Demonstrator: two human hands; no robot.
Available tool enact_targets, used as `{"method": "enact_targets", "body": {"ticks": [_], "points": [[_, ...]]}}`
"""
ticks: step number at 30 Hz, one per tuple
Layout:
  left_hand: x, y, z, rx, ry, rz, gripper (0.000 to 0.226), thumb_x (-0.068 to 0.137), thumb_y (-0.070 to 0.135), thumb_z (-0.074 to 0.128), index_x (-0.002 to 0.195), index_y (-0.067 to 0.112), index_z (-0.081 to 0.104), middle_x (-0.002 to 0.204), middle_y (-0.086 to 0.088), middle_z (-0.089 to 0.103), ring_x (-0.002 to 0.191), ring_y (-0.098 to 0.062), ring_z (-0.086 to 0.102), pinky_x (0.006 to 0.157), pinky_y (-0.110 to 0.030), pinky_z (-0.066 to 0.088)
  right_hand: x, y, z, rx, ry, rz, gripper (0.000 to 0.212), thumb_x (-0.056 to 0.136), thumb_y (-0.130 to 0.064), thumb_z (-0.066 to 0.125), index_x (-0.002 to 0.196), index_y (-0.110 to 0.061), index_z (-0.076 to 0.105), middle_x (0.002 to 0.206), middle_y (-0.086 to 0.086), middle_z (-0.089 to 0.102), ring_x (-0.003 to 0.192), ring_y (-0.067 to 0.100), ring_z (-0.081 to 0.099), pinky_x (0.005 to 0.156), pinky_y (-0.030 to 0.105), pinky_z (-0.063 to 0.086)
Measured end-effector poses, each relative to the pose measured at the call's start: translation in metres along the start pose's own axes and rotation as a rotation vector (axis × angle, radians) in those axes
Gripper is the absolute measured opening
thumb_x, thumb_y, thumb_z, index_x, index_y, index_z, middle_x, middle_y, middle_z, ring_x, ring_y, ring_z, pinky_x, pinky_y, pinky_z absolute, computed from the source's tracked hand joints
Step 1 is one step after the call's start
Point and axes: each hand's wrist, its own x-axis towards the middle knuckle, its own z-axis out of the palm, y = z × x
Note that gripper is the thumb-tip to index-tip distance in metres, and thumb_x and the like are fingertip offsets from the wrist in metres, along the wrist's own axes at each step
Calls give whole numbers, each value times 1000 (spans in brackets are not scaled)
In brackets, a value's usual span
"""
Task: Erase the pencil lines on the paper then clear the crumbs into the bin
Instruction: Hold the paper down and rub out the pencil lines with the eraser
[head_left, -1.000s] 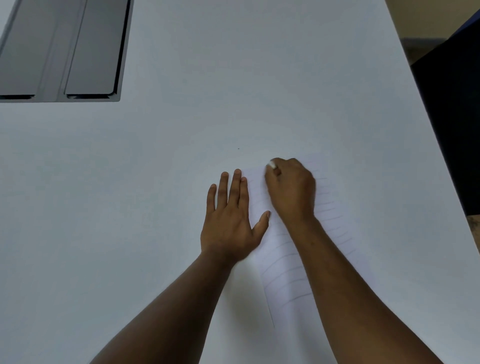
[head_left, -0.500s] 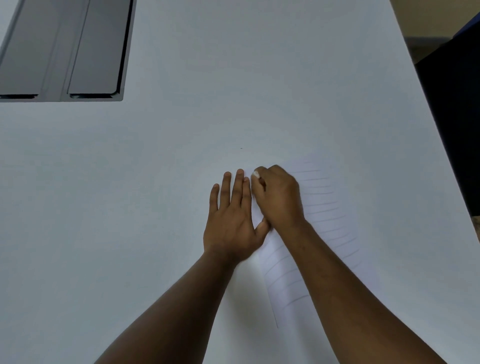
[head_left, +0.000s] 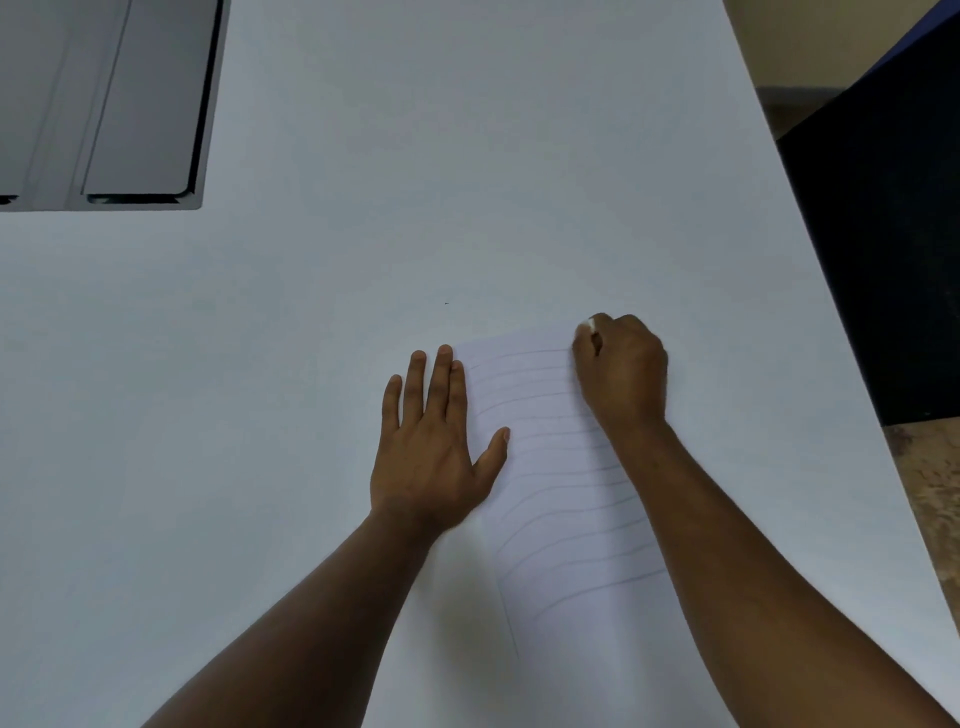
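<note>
A white sheet of paper (head_left: 550, 467) with several faint pencil lines across it lies on the white table (head_left: 260, 415). My left hand (head_left: 431, 441) lies flat, fingers spread, on the paper's left edge and holds it down. My right hand (head_left: 621, 371) is closed around a small white eraser (head_left: 589, 325), whose tip shows above the knuckles at the paper's top right corner. My right forearm covers the sheet's right side. No bin is in view.
A grey recessed panel (head_left: 104, 104) with two flaps sits in the table's far left corner. The table's right edge runs diagonally past a dark object (head_left: 883, 234), with brownish floor (head_left: 930, 493) below it. A tiny dark speck (head_left: 447, 303) lies beyond the paper.
My right hand with the eraser went left to my left hand's fingertips, then slid right to the paper's top right corner. My left hand stayed put.
</note>
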Motion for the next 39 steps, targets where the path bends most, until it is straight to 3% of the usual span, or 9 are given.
{"method": "enact_targets", "body": {"ticks": [4,8,13,18,23,27,31,36,39], "points": [[3,5,-2,-6,23,10,89,100,69,19,163,8,12,172,-6,2,159,-27,-7,128,-49,2,19,20,-11,54,6,81,29,90,-13,58,62,-8,53,59,5,45,54,19,38,50,31,32],[2,3,-2,-1,18,5,89,99,70,18,163,8,11,172,-6,3,159,-27,-7,128,-49,3,2,-12,-2,111,9,-33,21,89,-14,61,68,-9,61,63,6,52,58,14,39,58,24,23],[3,4,-3,-3,6,-1,89,99,71,16,164,10,8,172,-4,-1,158,-25,-10,128,-47,-1,7,-1,2,-35,-6,12,21,89,-15,61,69,-6,64,65,11,56,52,27,53,50,25,30],[3,4,-3,1,3,8,89,99,70,16,164,10,10,172,-5,1,158,-26,-9,128,-49,1,17,12,-11,35,14,81,29,88,-11,59,60,-8,53,58,4,44,51,19,40,51,27,27],[3,3,-2,-3,-1,4,89,99,71,17,164,11,6,172,-4,-3,158,-25,-12,128,-48,-2,-9,-3,0,65,2,-55,19,90,-12,62,71,-8,63,64,6,53,56,13,38,55,22,26],[2,3,-3,1,3,5,89,99,70,19,164,9,9,172,-4,-1,158,-26,-10,128,-48,0,9,16,-6,22,26,62,25,91,-14,58,66,-8,58,61,4,46,53,17,38,49,27,32],[2,3,-3,-9,13,4,88,100,70,21,163,9,11,172,-4,1,158,-26,-9,128,-49,2,-4,-5,-19,220,8,129,26,89,-15,59,64,-10,58,59,4,50,55,18,45,54,31,37],[0,3,-4,-67,24,-4,88,100,71,16,164,12,6,172,-5,1,159,-24,-5,129,-46,1,-55,-44,-26,502,-147,70,7,88,-12,66,84,-13,73,71,-2,63,63,9,56,60,20,46],[-3,0,-4,-142,61,19,84,102,66,24,164,12,8,172,-5,7,159,-23,2,129,-43,4,-59,-34,-27,543,-204,123,18,94,-18,64,109,-14,74,82,-6,68,71,4,61,72,24,54]]}}
